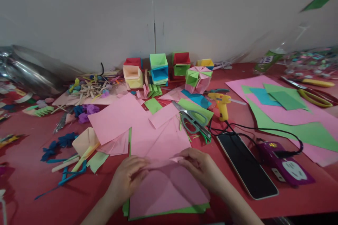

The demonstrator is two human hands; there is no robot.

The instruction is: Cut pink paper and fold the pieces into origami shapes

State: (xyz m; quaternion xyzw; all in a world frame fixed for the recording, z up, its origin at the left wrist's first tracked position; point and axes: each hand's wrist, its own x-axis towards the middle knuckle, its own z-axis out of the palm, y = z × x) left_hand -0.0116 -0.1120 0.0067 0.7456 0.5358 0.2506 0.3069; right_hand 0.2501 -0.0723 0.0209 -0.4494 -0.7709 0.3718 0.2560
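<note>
The left hand and right hand are pinching a folded pink paper piece over flat, rectangular pink paper sheets.

Red tabletop. Directly on it, at near edge: pink-and-green paper stack. Right of stack: black-screened smartphone, purple power socket; beyond socket, broad pink and green sheets. Behind phone: yellow glue gun. Left: dark blue paper flowers. Toward rear: folded paper boxes, shiny metal vessel.
</note>
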